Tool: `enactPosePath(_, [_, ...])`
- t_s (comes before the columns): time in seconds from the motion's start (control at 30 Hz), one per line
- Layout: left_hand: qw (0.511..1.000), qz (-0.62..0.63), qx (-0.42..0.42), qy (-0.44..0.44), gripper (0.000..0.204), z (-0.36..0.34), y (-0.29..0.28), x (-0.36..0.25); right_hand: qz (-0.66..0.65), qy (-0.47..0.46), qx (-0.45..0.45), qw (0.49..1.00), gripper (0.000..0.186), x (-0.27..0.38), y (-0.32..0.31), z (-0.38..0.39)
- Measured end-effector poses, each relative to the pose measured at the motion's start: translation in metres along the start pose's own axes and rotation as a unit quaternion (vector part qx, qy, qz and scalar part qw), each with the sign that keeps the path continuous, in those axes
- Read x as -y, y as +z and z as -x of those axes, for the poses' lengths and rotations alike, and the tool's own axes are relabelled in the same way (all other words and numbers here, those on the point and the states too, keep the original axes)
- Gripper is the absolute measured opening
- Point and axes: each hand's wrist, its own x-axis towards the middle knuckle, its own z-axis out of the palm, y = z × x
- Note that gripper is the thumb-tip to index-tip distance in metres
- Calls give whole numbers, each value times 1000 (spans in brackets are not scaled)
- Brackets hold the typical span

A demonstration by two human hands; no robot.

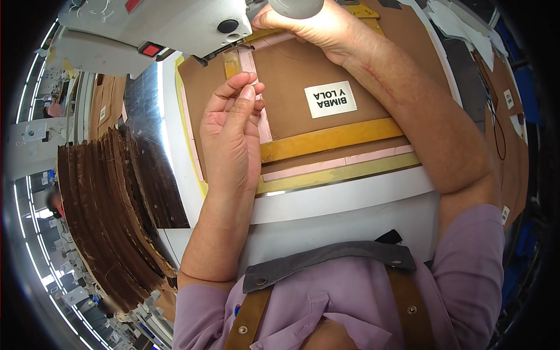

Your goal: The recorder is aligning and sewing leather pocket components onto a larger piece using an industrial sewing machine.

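Note:
A brown panel with a white label sewn on it lies flat under the grey sewing machine head. My left hand is raised over its left part, just below the needle area, thumb pressed to the forefinger in a pinch. Whatever sits between those fingertips is too small to make out. Pink tape strips and a yellow strip lie on the panel. At the far side my right hand reaches to the machine's head, beside a rounded grey part; its fingertips are partly hidden there.
A stack of dark brown pieces stands at the left, beside a shiny metal plate. White sheets and more brown panels lie at the right. A pale yellow backing edges the panel in front.

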Motion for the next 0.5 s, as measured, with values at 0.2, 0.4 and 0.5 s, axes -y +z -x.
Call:
enactPosePath(0.2, [1000,-4,-13,6,24,-1,1,1,-19,2,20,1000,41,-11,-6,-4])
enactPosePath(0.4, [979,-168,-69,97,28,-8,2,1,43,-54,32,997,34,-16,-6,-6])
enactPosePath(0.5, [899,-393,-54,188,27,-21,-1,3,209,-178,61,960,30,-18,-13,-9])
